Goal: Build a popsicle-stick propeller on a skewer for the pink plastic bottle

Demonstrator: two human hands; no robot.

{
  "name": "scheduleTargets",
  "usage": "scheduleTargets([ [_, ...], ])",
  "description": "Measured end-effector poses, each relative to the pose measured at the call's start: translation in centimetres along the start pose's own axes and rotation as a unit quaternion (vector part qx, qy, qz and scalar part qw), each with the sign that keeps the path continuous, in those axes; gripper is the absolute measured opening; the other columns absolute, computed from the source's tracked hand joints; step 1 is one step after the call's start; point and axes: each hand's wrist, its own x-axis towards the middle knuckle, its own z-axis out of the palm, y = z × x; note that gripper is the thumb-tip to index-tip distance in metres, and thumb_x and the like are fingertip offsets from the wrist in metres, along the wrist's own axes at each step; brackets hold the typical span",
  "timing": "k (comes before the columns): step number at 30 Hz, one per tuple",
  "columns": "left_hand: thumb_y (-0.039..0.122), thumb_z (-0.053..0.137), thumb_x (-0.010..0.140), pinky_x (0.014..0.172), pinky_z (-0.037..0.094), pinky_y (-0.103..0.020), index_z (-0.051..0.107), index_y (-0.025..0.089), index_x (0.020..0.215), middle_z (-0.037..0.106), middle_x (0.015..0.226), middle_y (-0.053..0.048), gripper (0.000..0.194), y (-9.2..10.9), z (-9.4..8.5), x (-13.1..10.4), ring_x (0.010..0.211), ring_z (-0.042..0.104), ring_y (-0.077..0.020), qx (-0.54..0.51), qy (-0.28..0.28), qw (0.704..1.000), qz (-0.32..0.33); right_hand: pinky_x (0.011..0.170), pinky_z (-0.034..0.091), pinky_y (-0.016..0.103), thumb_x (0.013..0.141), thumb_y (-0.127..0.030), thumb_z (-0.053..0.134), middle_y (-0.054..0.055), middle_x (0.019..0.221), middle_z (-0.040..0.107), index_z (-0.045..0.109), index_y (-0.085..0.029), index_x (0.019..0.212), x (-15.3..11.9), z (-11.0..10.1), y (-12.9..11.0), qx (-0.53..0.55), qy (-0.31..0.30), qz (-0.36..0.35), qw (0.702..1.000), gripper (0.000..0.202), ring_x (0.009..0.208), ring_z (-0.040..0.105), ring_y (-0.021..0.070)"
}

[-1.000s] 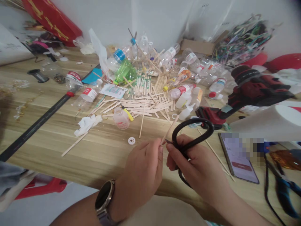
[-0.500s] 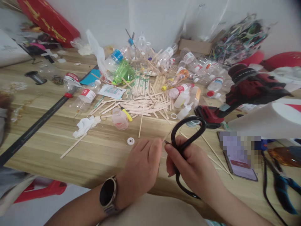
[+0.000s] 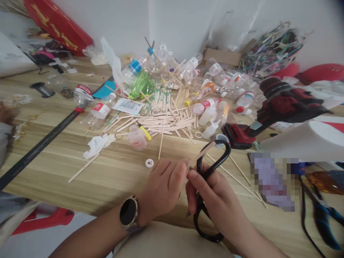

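Note:
Close to the table's front edge, my left hand [image 3: 165,186] is closed on a flat wooden craft stick [image 3: 202,153], whose pale end pokes out to the upper right past the fingers. My right hand [image 3: 215,199] grips black-handled scissors [image 3: 227,152] around their middle, thumb and forefinger pinched near the blades. The two hands almost meet, and the stick passes beside the upper scissor loop. Most of the blades is hidden by my fingers. A white bottle cap [image 3: 149,163] lies just beyond my left hand.
Many craft sticks [image 3: 166,123] lie heaped mid-table, with plastic bottles [image 3: 205,106] around them. On the right are a red-and-black power drill [image 3: 290,104], a phone [image 3: 271,182] and blue-handled pliers [image 3: 325,218]. A black tube [image 3: 40,143] crosses the left side.
The scissors have shifted slightly left and down, and their handles have turned. More of the craft stick now shows above my left hand, pointing up and right.

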Motion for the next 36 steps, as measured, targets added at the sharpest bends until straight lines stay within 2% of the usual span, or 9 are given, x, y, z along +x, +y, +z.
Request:
scheduleTargets([
  [6,0.014,0.032,0.097,0.065,0.05,-0.034,0.048,0.006,0.12,0.069,0.084,-0.012,0.028,-0.6,0.8,-0.5,0.072,0.062,-0.0212,0.026,0.03,0.999,0.022,0.04,0.035,0.022,0.083,-0.066,0.05,-0.003,0.037,0.049,0.045,-0.022,0.061,0.1,0.3,0.9,0.09,-0.019,0.06,0.994,0.05,0.036,0.044,0.0096],
  [12,0.017,0.031,0.099,0.065,0.047,-0.033,0.044,0.006,0.128,0.069,0.086,-0.011,0.034,-0.9,1.1,-0.5,0.07,0.061,-0.0204,0.035,-0.001,0.999,0.02,0.036,0.033,0.021,0.077,-0.075,0.052,-0.004,0.037,0.045,0.044,-0.022,0.055,0.5,0.6,1.2,0.091,-0.004,0.063,0.994,0.058,0.033,0.038,0.0076],
  [18,0.018,0.03,0.099,0.064,0.043,-0.033,0.04,0.008,0.134,0.069,0.084,-0.008,0.038,-1.0,1.3,-0.7,0.068,0.058,-0.0202,0.026,-0.025,0.999,0.013,0.035,0.029,0.021,0.077,-0.074,0.053,-0.004,0.034,0.042,0.041,-0.022,0.049,0.9,0.6,1.7,0.094,0.022,0.067,0.993,0.06,0.032,0.036,0.0072],
  [22,0.018,0.03,0.099,0.064,0.042,-0.033,0.045,0.006,0.127,0.069,0.082,-0.008,0.034,-1.1,1.4,-0.4,0.069,0.057,-0.0203,0.025,-0.018,0.999,0.03,0.039,0.027,0.022,0.08,-0.069,0.054,-0.006,0.031,0.035,0.039,-0.022,0.044,1.0,0.3,2.4,0.159,-0.005,0.062,0.985,0.061,0.033,0.034,0.0068],
  [25,0.018,0.03,0.1,0.062,0.041,-0.033,0.045,0.005,0.127,0.068,0.077,-0.005,0.034,-1.2,1.4,0.0,0.065,0.055,-0.0192,0.032,-0.019,0.999,0.039,0.044,0.029,0.021,0.084,-0.062,0.055,-0.008,0.028,0.03,0.036,-0.02,0.041,1.2,0.0,2.7,0.243,-0.055,0.057,0.967,0.063,0.031,0.027,0.0038],
  [29,0.017,0.03,0.099,0.06,0.04,-0.032,0.044,0.005,0.13,0.063,0.069,-0.002,0.035,-1.3,1.5,0.2,0.061,0.053,-0.0188,0.035,-0.019,0.998,0.046,0.042,0.028,0.021,0.08,-0.058,0.063,-0.013,0.028,0.029,0.04,-0.021,0.054,1.5,-0.3,2.7,0.338,-0.09,0.08,0.933,0.051,0.025,0.019,0.0028],
  [31,0.016,0.03,0.099,0.063,0.044,-0.033,0.044,0.007,0.132,0.066,0.075,-0.004,0.037,-1.1,1.5,0.2,0.067,0.056,-0.0196,0.002,-0.032,0.999,0.028,0.041,0.028,0.021,0.079,-0.058,0.064,-0.013,0.028,0.029,0.041,-0.021,0.056,1.5,-0.4,2.7,0.344,-0.09,0.081,0.931,0.049,0.025,0.019,0.0027],
  [33,0.016,0.03,0.099,0.072,0.048,-0.034,0.045,0.01,0.132,0.069,0.089,-0.008,0.037,-0.6,1.2,0.3,0.079,0.061,-0.02,-0.066,-0.05,0.996,-0.016,0.043,0.028,0.021,0.082,-0.059,0.061,-0.011,0.028,0.03,0.04,-0.02,0.05,1.6,-0.6,2.8,0.307,-0.086,0.065,0.946,0.054,0.027,0.024,0.0031],
  [36,0.016,0.033,0.099,0.084,0.048,-0.031,0.053,0.015,0.125,0.07,0.104,-0.008,0.033,0.5,0.6,0.7,0.095,0.063,-0.0178,-0.197,-0.071,0.969,-0.133,0.042,0.027,0.021,0.083,-0.062,0.056,-0.006,0.031,0.036,0.04,-0.02,0.043,1.7,-0.8,3.1,0.21,-0.044,0.044,0.976,0.061,0.033,0.035,0.0055],
])
